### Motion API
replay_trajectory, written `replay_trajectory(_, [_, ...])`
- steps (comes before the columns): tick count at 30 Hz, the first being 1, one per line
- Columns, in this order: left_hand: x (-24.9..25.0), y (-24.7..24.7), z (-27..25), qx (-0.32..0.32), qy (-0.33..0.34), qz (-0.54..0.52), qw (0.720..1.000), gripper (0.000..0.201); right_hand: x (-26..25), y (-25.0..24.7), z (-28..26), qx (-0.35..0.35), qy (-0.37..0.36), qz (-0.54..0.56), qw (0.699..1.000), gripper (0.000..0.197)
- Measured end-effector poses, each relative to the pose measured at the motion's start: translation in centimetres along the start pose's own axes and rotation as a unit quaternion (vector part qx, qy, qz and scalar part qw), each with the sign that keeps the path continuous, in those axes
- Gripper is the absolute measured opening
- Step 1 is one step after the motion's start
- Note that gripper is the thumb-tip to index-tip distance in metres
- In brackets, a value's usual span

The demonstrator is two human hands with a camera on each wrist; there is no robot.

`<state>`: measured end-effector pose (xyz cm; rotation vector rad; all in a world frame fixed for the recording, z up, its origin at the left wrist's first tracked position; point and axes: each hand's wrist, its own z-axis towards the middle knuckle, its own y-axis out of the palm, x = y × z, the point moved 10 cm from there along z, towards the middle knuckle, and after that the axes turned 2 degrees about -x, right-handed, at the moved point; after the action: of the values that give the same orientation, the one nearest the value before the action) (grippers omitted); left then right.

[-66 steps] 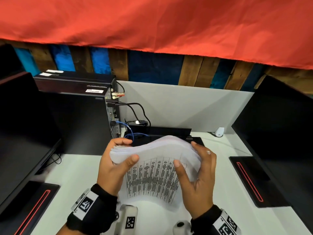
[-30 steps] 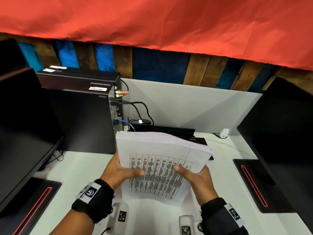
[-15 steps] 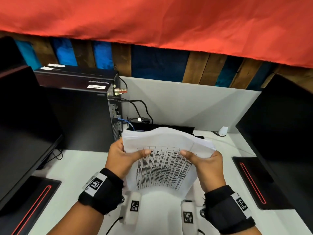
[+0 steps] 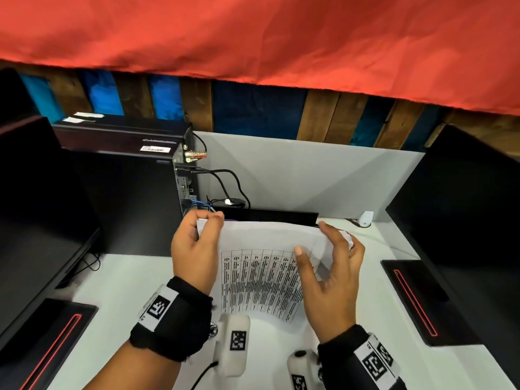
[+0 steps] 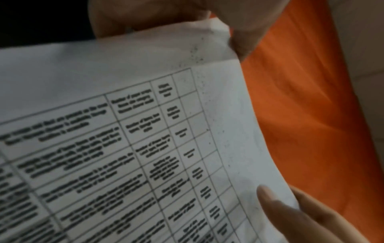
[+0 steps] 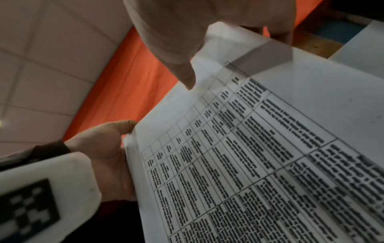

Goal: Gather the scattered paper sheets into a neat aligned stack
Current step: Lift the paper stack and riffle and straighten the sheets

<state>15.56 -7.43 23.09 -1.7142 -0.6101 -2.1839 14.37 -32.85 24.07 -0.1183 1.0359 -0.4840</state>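
Observation:
I hold a stack of paper sheets [image 4: 261, 266] on edge over the white desk [image 4: 126, 280], its printed table facing me. My left hand [image 4: 205, 225] pinches the top left corner between thumb and curled fingers. My right hand [image 4: 323, 243] holds the upper right edge, thumb on the printed face and fingers spread behind. The stack's top bows slightly. In the left wrist view the paper stack [image 5: 145, 131] fills the frame, with my right thumb on it low right. In the right wrist view the paper stack [image 6: 259, 156] lies under my right thumb.
A black computer tower [image 4: 121, 187] with cables [image 4: 225, 178] stands at the back left. Dark monitors flank the desk at left [image 4: 33, 220] and right [image 4: 464, 206], each on a red-lined base [image 4: 413, 299]. A grey partition [image 4: 309, 175] and a low black box [image 4: 267, 215] lie behind the stack.
My left hand has slid up to the stack's top left corner. My right hand has shifted its hold, its fingers spreading behind the right edge. The stack sits a little lower.

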Motion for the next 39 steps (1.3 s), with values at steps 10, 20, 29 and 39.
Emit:
replay_trajectory(10, [-5.1, 1.5, -2.1, -0.170, -0.083, -0.087, 0.978, 0.097, 4.8, 1.3, -1.0, -0.047, 0.157, 0.269, 0.949, 0.078])
replay_trajectory(20, [-5.4, 1.8, -0.9, -0.175, -0.095, -0.088, 0.976, 0.092, 5.2, 1.6, -0.4, -0.018, 0.166, 0.261, 0.951, 0.067])
replay_trajectory(29, [-2.1, 1.8, -0.5, -0.101, -0.011, -0.098, 0.990, 0.067, 0.4, 0.0, 0.5, 0.035, 0.021, 0.148, 0.988, 0.080])
replay_trajectory(39, [0.7, 0.3, 0.3, 0.012, 0.030, 0.002, 0.999, 0.011, 0.0, 0.1, 0.2, 0.015, -0.002, 0.001, 1.000, 0.036])
